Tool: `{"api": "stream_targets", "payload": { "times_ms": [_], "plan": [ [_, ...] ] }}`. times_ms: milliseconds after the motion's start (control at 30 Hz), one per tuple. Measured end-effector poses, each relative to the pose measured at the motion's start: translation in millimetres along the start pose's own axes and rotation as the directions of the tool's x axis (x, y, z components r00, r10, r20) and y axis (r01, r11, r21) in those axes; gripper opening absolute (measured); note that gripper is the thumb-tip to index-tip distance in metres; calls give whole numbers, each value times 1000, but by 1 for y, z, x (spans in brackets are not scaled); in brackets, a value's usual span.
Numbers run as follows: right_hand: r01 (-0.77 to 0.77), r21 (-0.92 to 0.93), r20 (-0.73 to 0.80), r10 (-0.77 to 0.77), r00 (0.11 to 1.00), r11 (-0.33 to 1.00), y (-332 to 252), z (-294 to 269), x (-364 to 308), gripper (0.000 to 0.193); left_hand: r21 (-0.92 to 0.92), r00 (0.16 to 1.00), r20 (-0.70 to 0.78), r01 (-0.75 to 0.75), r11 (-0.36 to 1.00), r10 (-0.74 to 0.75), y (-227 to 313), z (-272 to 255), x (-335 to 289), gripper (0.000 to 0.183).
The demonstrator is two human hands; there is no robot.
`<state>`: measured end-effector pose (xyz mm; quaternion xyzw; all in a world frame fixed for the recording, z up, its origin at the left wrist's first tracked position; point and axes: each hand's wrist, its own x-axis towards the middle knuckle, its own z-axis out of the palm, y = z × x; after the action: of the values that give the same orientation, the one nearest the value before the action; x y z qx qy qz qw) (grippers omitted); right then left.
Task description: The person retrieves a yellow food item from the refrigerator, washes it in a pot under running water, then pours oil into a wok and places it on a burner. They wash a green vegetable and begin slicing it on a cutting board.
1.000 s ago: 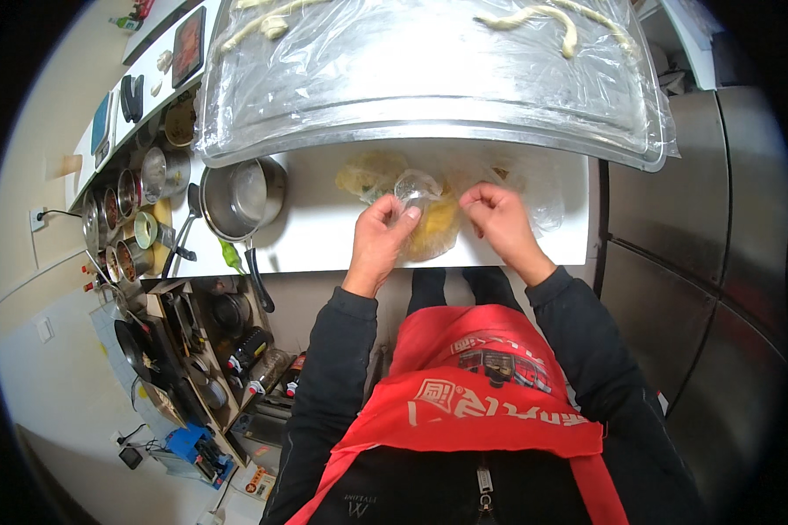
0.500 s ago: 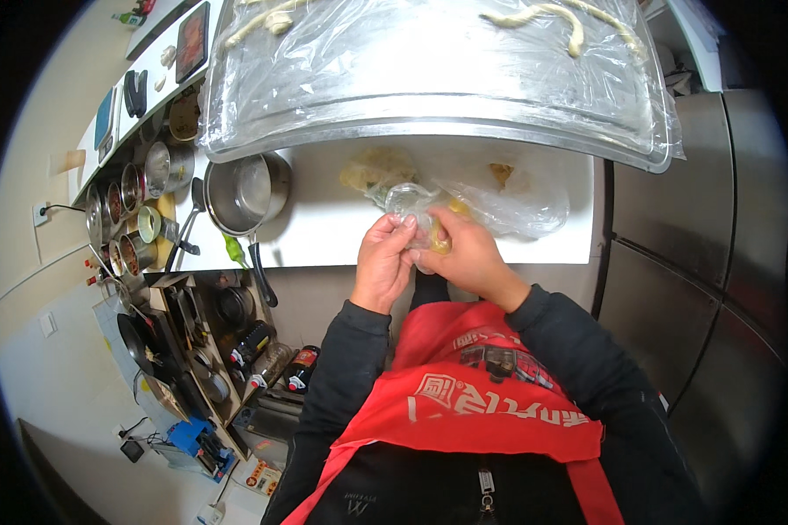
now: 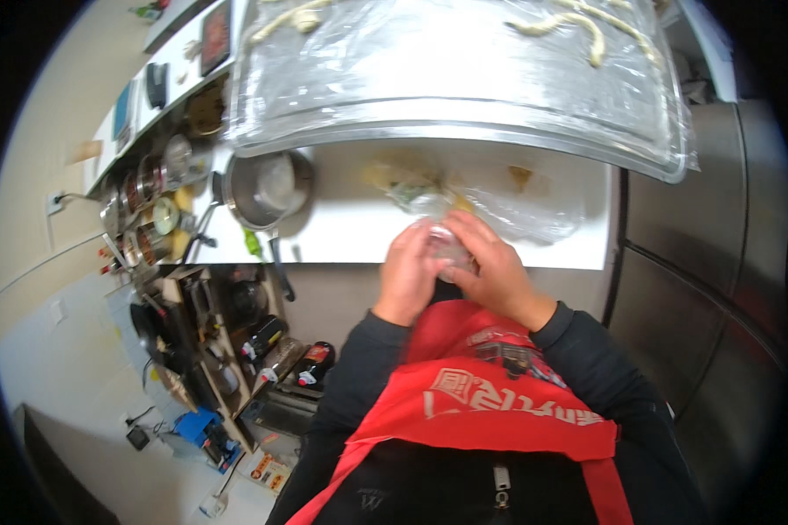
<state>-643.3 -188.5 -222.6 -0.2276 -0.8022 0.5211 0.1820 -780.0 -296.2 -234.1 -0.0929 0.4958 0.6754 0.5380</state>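
A hand could pass over the counter (image 3: 341, 229) between pot (image 3: 303, 185), left, and yellowish bag (image 3: 399, 171); the pot's handle (image 3: 282, 269) juts past the near edge. The tray (image 3: 446, 135) blocks the far side, left hand (image 3: 409, 278) and right hand (image 3: 501, 273), around plastic (image 3: 451, 252), the near middle.

Blurry hands (image 3: 499, 273), glare on tray (image 3: 464, 134)

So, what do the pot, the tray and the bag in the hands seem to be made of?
The pot looks metal, perhaps stainless steel, going by its silvery, reflective wall; its black handle may be plastic. The tray also looks metal, from its shiny grey rim. The bag between the left hand and right hand is probably thin plastic: see-through with glossy highlights, though blurred.
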Motion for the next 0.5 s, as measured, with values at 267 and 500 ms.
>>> {"api": "stream_targets", "payload": {
  "times_ms": [267,500],
  "plan": [
    [-255,76,-239,266,934,964,36,-19,-9,3,-80,934,-235,-296,952,271,16,-1,-9,31],
    [-251,-402,-294,136,946,881,14,-43,-23,15,352,958,-117,-207,913,263,-34,-37,2,19]
  ]
}}
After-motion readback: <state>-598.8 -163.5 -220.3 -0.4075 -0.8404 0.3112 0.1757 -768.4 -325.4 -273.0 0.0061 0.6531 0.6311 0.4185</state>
